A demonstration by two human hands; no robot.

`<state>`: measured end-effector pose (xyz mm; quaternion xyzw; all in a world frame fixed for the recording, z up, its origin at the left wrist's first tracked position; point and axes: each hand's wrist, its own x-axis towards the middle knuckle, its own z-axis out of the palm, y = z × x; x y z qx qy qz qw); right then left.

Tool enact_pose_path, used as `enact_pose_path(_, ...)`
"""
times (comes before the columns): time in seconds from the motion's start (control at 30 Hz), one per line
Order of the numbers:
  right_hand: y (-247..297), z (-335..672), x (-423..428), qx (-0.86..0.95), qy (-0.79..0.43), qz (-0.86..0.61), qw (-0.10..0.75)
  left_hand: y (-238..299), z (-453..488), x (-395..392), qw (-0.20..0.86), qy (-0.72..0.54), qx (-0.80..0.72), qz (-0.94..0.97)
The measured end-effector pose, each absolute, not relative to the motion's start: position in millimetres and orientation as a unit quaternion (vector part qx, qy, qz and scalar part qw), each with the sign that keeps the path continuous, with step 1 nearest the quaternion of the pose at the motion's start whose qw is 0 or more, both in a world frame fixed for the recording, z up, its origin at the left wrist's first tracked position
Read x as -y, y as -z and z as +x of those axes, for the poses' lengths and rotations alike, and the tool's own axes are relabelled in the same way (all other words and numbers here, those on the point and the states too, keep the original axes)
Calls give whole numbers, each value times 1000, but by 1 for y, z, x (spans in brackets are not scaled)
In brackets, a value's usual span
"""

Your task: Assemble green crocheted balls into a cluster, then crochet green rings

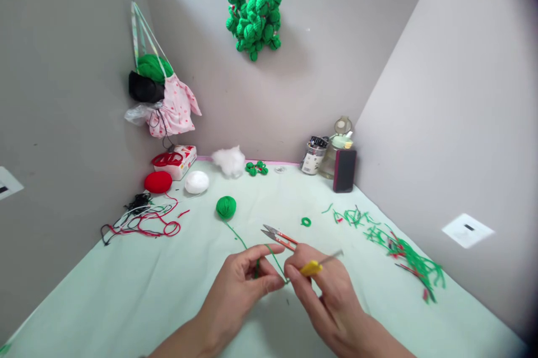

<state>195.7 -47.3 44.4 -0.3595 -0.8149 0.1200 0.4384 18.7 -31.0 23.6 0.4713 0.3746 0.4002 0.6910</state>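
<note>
My left hand [247,279] is closed on green yarn [275,257], with a strand running over its raised index finger. That strand leads back to a green yarn ball [226,208] lying beyond the hand. Gripped in my right hand [323,291] is a crochet hook [311,268] with a yellow handle; a metal end sticks out to the right. The yarn meets the right fingertips, where the working tip is too small to make out. Thread snips [279,236] with orange handles lie just behind my right hand, partly hidden by it. A small green ring [306,222] rests farther back.
Green yarn scraps [414,257] are strewn along the right. At left lie tangled yarns [147,221], a red ball [158,182] and a white ball [197,182]. White stuffing [229,161], a tin of pens [314,156] and a dark upright block [344,171] stand along the back.
</note>
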Motion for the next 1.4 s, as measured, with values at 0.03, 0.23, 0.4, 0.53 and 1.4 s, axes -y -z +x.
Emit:
enact_pose_path(0.03,-44,195,47,788,-196,-382,441,-24,18,31,699,-398,-362,472)
enact_pose_path(0.23,-34,191,42,618,-534,-345,462,-30,9,29,757,-408,-327,392)
enact_pose_path(0.4,-27,190,46,664,-459,-314,500,-32,8,29,805,-399,-283,335)
enact_pose_path(0.53,-32,191,49,666,-448,-294,519,-32,8,29,813,-407,-266,322)
enact_pose_path(1.4,-45,183,50,596,-491,-344,534,-35,17,42,700,-527,-320,362)
